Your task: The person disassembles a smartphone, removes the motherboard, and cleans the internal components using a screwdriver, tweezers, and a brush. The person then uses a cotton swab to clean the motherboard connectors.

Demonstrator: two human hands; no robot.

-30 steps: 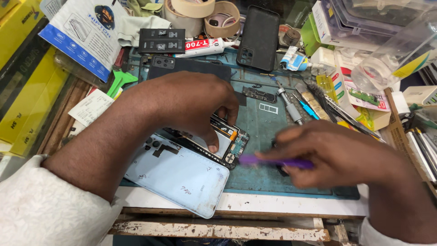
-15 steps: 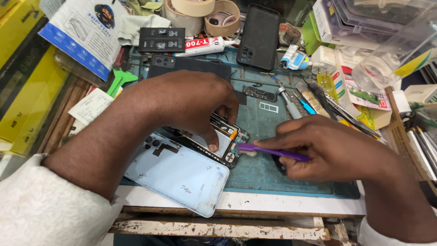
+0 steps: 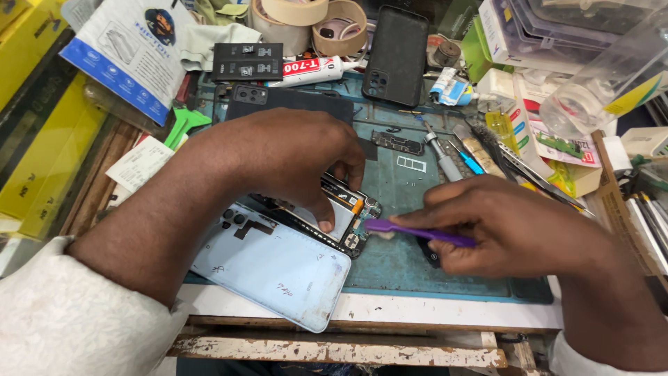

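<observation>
Left hand (image 3: 278,157) pressed down on opened phone (image 3: 334,212), thumb on its exposed board, fingers curled over top edge. Phone on green work mat (image 3: 410,257), long axis diagonal, upper-right to lower-left, partly hidden under hand. Right hand (image 3: 508,226) pinched shut around purple pry tool (image 3: 417,233). Tool nearly horizontal, tip pointing left, touching phone's lower-right corner. Pale blue back cover (image 3: 278,268) just beside phone, lying flat, same diagonal. Black phone case (image 3: 396,56) well apart at mat's far edge.
</observation>
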